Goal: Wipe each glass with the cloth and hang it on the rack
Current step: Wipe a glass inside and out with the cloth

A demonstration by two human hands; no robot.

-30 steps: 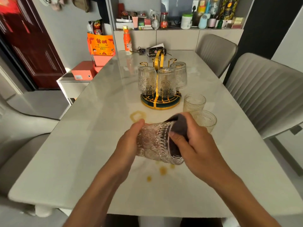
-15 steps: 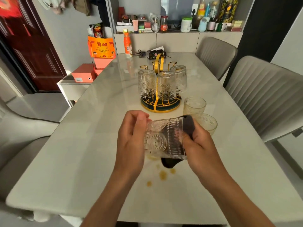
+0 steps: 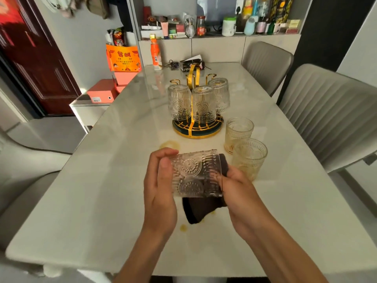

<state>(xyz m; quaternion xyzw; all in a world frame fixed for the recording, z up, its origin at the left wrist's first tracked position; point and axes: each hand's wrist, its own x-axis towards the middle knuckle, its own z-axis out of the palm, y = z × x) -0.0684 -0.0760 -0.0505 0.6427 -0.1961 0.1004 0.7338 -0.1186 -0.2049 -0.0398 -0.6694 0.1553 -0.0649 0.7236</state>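
Turned a bit more since before: glass on its side above the worktop, base to the left. Left hand upright, fingers curled round the base. Right hand at the open end, fingers gripping the dark cloth, hanging down under the glass. Three glasses upside down on the rack behind, two dirty glasses just beside it.
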